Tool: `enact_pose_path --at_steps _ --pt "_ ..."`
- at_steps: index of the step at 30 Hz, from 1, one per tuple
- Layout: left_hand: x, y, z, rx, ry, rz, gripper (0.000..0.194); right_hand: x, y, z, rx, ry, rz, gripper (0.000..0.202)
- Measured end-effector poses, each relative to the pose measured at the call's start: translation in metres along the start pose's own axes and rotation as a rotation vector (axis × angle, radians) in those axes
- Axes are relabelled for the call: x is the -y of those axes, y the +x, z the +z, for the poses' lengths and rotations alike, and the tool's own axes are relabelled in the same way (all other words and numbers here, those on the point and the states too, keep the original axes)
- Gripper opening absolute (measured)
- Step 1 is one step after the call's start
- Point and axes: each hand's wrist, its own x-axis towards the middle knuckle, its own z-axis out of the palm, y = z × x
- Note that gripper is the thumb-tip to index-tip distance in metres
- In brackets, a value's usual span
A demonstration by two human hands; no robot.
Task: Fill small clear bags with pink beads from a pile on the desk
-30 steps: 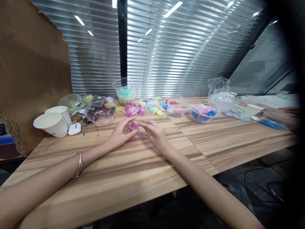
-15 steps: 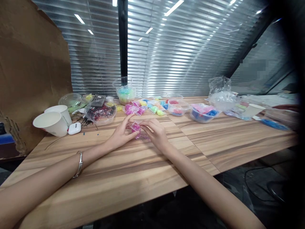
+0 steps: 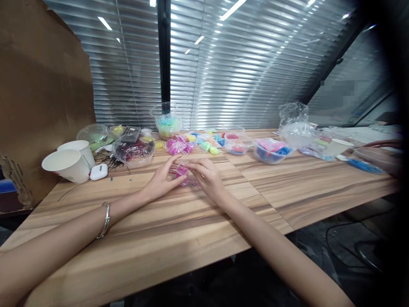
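Observation:
A small clear plastic bag with bright pink contents (image 3: 182,171) is held between my hands over the middle of the table. My left hand (image 3: 162,177) grips it from the left, thumb in front and fingers behind. From the right, the bent fingers of my right hand (image 3: 207,174) close on its upper edge, and their tips are partly hidden. Loose clear film hangs at the bag's lower right. Just beyond my hands lie several small bags with pink contents (image 3: 177,146). What the pink contents are is too small to tell.
Along the back stand clear bowls with coloured pieces, such as a blue and pink one (image 3: 271,155) and a dark red one (image 3: 134,151). White paper cups (image 3: 64,166) and a white earphone case (image 3: 99,172) sit left, by a cardboard box (image 3: 47,85). Another person's hand (image 3: 385,144) shows far right.
The view has shifted very slightly. Both hands keep nearly the same hold on the pink bag.

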Motion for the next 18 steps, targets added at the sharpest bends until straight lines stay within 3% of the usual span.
enact_pose_path --at_steps 11,18 --pt "0.0072 0.0007 -0.0014 0.000 0.116 0.063 0.064 0.0001 0.0001 -0.0017 0.001 -0.038 0.003 0.017" --pt "0.0007 0.0005 -0.0005 0.023 0.051 0.021 0.062 0.0019 0.0013 -0.0023 0.010 -0.064 0.022 0.018"
